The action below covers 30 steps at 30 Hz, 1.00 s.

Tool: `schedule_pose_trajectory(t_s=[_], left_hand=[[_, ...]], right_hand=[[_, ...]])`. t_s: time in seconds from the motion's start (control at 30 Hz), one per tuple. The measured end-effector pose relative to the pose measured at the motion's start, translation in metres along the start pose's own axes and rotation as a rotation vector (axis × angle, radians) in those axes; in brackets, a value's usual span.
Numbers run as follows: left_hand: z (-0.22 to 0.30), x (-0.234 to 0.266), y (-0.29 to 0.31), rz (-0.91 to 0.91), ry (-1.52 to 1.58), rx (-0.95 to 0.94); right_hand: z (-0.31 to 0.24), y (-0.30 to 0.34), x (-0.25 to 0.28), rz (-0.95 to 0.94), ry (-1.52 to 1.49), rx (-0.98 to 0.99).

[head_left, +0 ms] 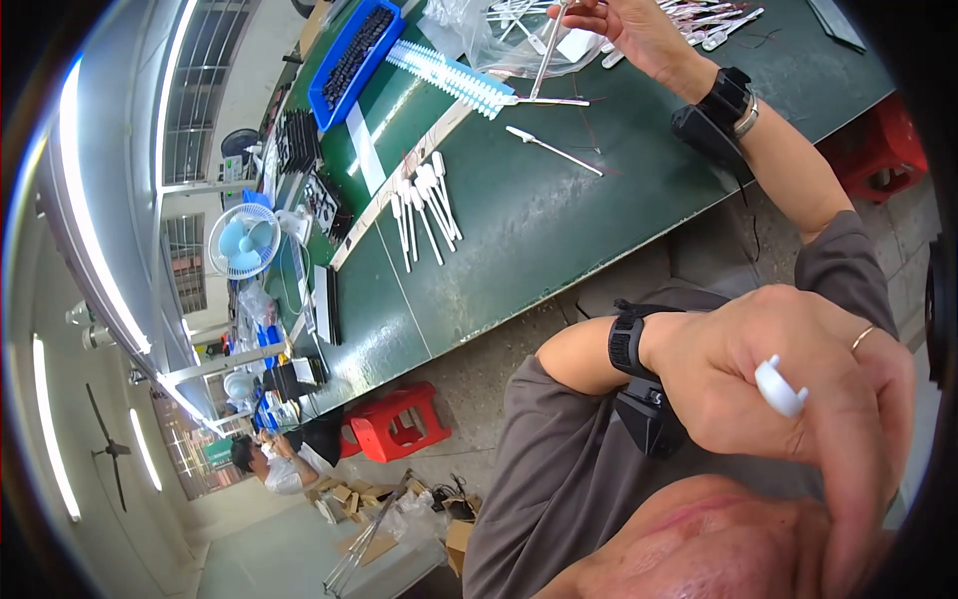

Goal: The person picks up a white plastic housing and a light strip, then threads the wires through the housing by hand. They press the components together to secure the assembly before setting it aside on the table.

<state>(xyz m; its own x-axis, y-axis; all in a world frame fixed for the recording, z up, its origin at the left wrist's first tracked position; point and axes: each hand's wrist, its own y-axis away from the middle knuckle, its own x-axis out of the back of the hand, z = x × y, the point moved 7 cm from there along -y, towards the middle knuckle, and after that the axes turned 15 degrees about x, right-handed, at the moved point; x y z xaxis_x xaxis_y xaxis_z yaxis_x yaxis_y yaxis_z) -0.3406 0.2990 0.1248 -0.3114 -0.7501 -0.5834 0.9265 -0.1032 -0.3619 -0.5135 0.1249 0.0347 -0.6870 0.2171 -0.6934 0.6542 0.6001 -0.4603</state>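
The right hand (629, 28) is cut off by the upper edge, pinching a thin pale stick (548, 55) over the green counter (559, 230). The left hand (798, 399) is closed around a small white piece (779, 386), most of it hidden in the fingers. To the left of the right hand lie one single white stick (554, 150) and perhaps eight white spoon-like sticks (424, 205), which overlap and are hard to count.

green workbench (519, 240) | red stools (397, 423) | desk fan (243, 241) | grey floor (269, 549) | windows (205, 80)
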Motion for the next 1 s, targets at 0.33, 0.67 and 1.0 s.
schedule_pose_trajectory(t_s=[0.33,0.67,1.0], left_hand=[[0.002,0.024,0.005,0.025,0.022,0.024],[0.061,0.033,0.024,0.263,-0.073,0.086],[0.127,0.139,0.084,1.044,-0.965,0.229]], right_hand=[[0.001,-0.006,0.012,0.036,0.058,0.003],[0.003,-0.002,0.016,0.040,0.102,-0.006],[0.011,0.003,0.026,-0.028,0.163,-0.030]])
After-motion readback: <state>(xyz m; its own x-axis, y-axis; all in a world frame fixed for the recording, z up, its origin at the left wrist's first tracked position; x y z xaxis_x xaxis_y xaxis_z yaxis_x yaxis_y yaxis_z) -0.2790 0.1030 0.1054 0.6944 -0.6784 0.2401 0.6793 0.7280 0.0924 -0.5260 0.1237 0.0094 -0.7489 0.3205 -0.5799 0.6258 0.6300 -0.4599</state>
